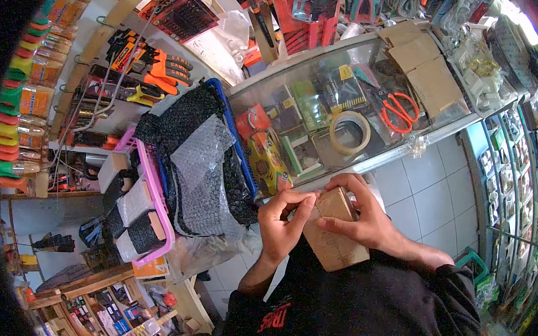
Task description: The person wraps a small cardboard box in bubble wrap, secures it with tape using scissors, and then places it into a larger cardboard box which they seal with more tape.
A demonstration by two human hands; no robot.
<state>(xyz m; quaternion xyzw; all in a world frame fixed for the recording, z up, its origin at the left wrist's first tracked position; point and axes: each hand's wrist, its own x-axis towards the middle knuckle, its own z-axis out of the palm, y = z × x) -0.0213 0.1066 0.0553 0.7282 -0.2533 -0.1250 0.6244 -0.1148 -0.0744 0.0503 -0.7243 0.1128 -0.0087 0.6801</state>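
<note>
A small brown cardboard box (336,243) is held tilted in front of the dark sweater, near the counter's front edge. My right hand (364,220) wraps round its upper right part, with the thumb across its face. At the box's top left edge, my left hand (286,215) has thumb and forefinger pinched together; what lies between those fingertips is too small to make out. Just beyond the hands, a roll of tape (350,132) and red-handled scissors (399,112) lie on the glass counter (378,151).
Left of the counter, a blue crate (240,138) holds black and clear bubble wrap (198,164). A pink basket (166,223) with wrapped packages stands beside it. Flattened cardboard (431,79) lies at the counter's right end. Brushes hang at the far left.
</note>
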